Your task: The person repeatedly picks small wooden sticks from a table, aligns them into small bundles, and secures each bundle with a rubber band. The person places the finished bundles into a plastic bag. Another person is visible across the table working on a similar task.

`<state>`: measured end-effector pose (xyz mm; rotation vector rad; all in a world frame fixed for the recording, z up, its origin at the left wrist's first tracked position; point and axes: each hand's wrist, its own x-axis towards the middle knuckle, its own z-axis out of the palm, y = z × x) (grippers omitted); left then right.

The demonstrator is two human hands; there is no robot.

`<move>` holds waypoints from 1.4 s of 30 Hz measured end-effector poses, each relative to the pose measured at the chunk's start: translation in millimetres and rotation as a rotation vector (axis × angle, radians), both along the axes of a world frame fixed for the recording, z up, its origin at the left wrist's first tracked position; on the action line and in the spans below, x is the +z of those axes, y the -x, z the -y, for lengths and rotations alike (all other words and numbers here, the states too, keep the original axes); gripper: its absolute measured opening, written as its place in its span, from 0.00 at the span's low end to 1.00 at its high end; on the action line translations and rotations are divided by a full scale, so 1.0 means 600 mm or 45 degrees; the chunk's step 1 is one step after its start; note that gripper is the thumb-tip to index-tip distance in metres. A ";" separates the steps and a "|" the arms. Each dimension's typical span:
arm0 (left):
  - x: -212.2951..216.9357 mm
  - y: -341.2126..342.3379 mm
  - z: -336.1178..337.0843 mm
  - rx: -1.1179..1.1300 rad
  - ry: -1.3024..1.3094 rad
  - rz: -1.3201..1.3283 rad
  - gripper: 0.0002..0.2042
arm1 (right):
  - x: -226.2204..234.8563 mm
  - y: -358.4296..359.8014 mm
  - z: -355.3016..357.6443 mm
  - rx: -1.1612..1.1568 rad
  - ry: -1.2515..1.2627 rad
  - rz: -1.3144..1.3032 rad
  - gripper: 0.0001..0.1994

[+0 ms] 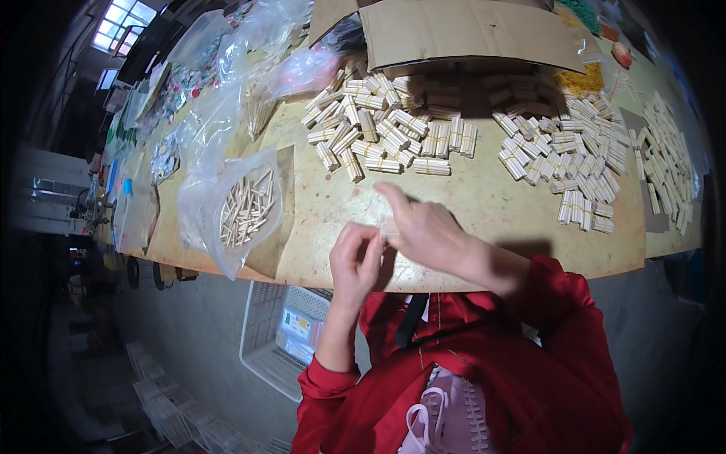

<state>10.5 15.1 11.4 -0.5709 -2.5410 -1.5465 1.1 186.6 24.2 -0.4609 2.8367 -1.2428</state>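
Near the table's front edge my two hands meet over a small bundle of wooden sticks (389,228), blurred and mostly covered by fingers. My left hand (354,261) pinches its left end, fingers closed. My right hand (432,233) closes round the other side, with one digit raised and pointing up and away. Beyond them lies a heap of banded stick bundles (393,132). A second group of banded bundles (582,163) is on the right. To the left, an open clear plastic bag (198,212) holds loose short sticks (248,208).
A cardboard box (476,34) stands at the back above the bundles. More sticks (665,159) lie at the far right, near yellow rubber bands (586,78). Plastic bags (204,132) cover the left side. A white basket (261,337) with packets sits below the table edge.
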 end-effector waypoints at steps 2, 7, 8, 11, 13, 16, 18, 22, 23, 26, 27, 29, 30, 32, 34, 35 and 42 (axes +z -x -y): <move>0.025 -0.026 -0.008 -0.053 0.104 -0.184 0.03 | -0.010 0.010 -0.002 -0.026 -0.107 0.106 0.36; 0.074 -0.012 0.003 -0.345 0.346 -0.420 0.04 | -0.012 0.000 0.017 0.176 -0.203 0.106 0.38; 0.079 -0.001 0.011 -0.394 0.306 -0.361 0.03 | -0.010 -0.001 0.016 0.240 -0.164 0.076 0.38; 0.068 0.028 0.036 -0.482 0.108 -0.003 0.03 | -0.017 -0.004 0.017 0.308 -0.098 -0.006 0.39; 0.063 0.030 0.037 -0.470 0.008 0.147 0.04 | -0.022 -0.007 0.020 0.289 -0.070 -0.033 0.39; 0.051 0.036 0.047 -0.537 -0.261 0.563 0.06 | -0.007 -0.010 0.023 0.327 -0.144 0.085 0.36; 0.047 0.046 0.053 -0.602 -0.440 0.843 0.05 | -0.017 -0.012 0.024 0.324 -0.117 0.036 0.37; 0.047 0.057 0.055 -0.599 -0.731 1.272 0.05 | -0.024 -0.015 0.024 0.333 -0.061 0.018 0.38; 0.050 0.055 0.052 -0.577 -0.809 1.376 0.05 | -0.023 -0.016 0.025 0.352 -0.052 -0.001 0.38; 0.029 0.057 0.059 -0.511 -0.883 1.445 0.05 | -0.018 -0.022 0.028 0.375 0.001 -0.001 0.37; 0.020 0.062 0.062 -0.530 -0.917 1.476 0.05 | -0.014 -0.023 0.028 0.360 0.030 0.032 0.36; 0.005 0.060 0.060 -0.484 -0.970 1.490 0.05 | -0.020 -0.022 0.035 0.292 0.281 0.008 0.33; 0.002 0.060 0.054 -0.472 -0.994 1.497 0.05 | -0.023 -0.015 0.044 0.231 0.497 -0.056 0.31; 0.002 0.048 0.042 -0.350 -1.051 1.428 0.06 | -0.017 -0.011 0.031 0.147 0.748 0.209 0.23; 0.013 0.028 0.029 -0.170 -1.004 1.342 0.08 | -0.036 -0.005 0.034 0.188 0.940 0.204 0.22; 0.016 0.018 0.022 -0.095 -1.048 1.300 0.09 | -0.043 0.001 0.033 0.206 1.035 0.194 0.22; 0.017 -0.016 0.009 0.066 -0.075 0.007 0.40 | -0.022 0.011 0.016 0.301 1.419 0.997 0.19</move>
